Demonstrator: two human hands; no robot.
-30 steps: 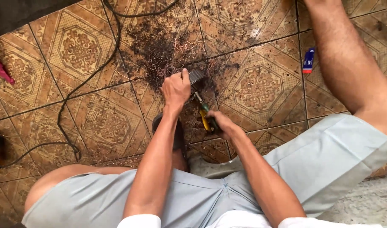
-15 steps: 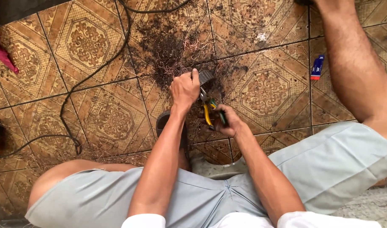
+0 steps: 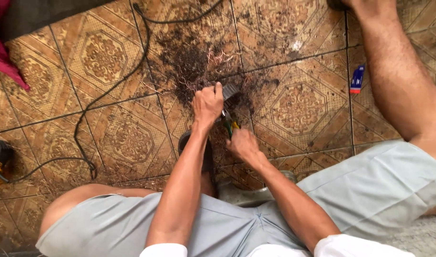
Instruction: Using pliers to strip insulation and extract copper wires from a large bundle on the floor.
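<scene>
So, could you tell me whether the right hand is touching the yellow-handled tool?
Touching: the head view shows the right hand wrapped around the yellow-handled tool.

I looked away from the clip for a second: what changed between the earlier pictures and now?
Little changed. The left hand stayed clamped on the grey part over the dark debris; the right hand kept the yellow-handled tool against it. The view shifted slightly. The black cable and the blue object lie as before.
</scene>
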